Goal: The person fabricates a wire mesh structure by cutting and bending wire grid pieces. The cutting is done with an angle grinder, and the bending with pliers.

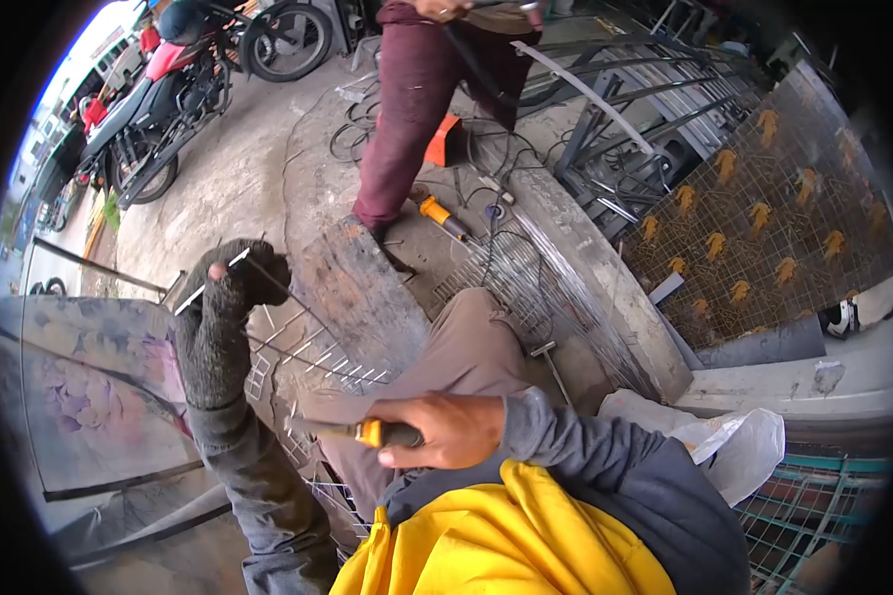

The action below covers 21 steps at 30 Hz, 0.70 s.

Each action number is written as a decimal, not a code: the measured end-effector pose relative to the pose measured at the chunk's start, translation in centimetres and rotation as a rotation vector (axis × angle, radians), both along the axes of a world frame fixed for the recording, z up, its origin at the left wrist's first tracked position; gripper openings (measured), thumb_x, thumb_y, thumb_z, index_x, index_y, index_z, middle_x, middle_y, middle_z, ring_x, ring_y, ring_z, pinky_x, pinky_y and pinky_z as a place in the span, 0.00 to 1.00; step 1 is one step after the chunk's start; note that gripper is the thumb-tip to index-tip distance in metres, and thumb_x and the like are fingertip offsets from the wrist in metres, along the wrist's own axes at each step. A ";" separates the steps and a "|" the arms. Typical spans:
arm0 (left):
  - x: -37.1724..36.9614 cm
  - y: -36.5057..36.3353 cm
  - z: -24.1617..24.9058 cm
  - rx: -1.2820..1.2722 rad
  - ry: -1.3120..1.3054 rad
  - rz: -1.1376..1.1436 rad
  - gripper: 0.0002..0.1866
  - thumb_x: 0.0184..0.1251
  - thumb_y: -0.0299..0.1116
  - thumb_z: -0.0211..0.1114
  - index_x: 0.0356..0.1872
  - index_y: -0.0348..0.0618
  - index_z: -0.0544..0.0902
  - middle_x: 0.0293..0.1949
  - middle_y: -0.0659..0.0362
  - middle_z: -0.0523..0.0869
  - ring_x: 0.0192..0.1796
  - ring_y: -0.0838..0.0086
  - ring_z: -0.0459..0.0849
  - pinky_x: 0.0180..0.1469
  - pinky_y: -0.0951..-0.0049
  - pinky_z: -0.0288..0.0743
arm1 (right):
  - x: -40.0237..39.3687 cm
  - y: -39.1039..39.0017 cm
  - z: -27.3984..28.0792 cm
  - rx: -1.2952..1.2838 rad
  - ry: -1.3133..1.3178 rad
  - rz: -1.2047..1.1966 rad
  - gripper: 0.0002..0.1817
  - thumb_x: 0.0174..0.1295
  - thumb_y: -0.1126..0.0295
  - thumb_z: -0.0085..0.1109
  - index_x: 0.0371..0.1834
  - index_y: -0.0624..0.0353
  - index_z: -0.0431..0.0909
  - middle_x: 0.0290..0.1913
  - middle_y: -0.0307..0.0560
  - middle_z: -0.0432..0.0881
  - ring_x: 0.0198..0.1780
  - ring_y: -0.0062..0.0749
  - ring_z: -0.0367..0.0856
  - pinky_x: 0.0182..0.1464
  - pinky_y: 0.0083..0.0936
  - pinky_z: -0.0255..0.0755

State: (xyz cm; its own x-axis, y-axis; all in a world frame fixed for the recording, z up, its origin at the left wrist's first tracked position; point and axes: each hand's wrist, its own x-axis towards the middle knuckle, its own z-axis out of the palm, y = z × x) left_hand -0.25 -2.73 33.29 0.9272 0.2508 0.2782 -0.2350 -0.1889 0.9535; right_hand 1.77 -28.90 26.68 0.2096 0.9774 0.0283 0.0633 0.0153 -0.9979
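My left hand, in a dark grey knitted glove, is closed round a thin metal rod piece at left of centre. Short bright wire ends cross the rod lower down. Bare, my right hand is wrapped round the black and yellow handle of a tool in front of my lap. The tool's narrow end points left and is blurred, so its kind is unclear. Below my left hand, a wire grid shows partly beside my leg.
Another person stands ahead, beside cables and an orange-handled tool on the ground. A wooden board lies before my knee. Motorcycles are at upper left, metal frames and a patterned sheet at right.
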 end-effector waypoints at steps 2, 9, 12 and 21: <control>0.4 1.1 0.4 -0.138 0.048 -0.005 0.32 0.82 0.57 0.51 0.62 0.32 0.79 0.50 0.46 0.88 0.49 0.62 0.88 0.51 0.60 0.83 | 0.5 -0.7 -1.9 0.022 -0.004 -0.104 0.20 0.72 0.61 0.62 0.59 0.63 0.75 0.44 0.57 0.84 0.44 0.45 0.85 0.53 0.34 0.75; 1.9 2.4 -0.7 -0.278 0.032 -0.014 0.36 0.81 0.60 0.49 0.67 0.35 0.77 0.57 0.49 0.88 0.55 0.64 0.87 0.53 0.62 0.83 | 0.7 -1.3 -0.8 -0.226 0.383 -0.193 0.17 0.74 0.60 0.63 0.56 0.60 0.77 0.43 0.35 0.80 0.38 0.17 0.76 0.43 0.20 0.74; 1.9 3.2 -1.2 -0.284 0.052 -0.060 0.35 0.82 0.60 0.49 0.65 0.35 0.79 0.57 0.50 0.87 0.54 0.66 0.87 0.55 0.62 0.82 | 0.6 -1.2 -1.5 -0.241 0.438 -0.208 0.20 0.73 0.59 0.63 0.59 0.60 0.75 0.42 0.36 0.79 0.37 0.18 0.76 0.42 0.20 0.74; 0.4 4.8 -0.3 0.140 -0.051 0.062 0.30 0.84 0.55 0.50 0.64 0.36 0.81 0.47 0.55 0.89 0.47 0.73 0.86 0.53 0.69 0.80 | 2.6 -1.9 -7.6 -0.322 0.613 -0.572 0.17 0.75 0.63 0.60 0.61 0.59 0.74 0.42 0.42 0.81 0.38 0.26 0.82 0.41 0.27 0.80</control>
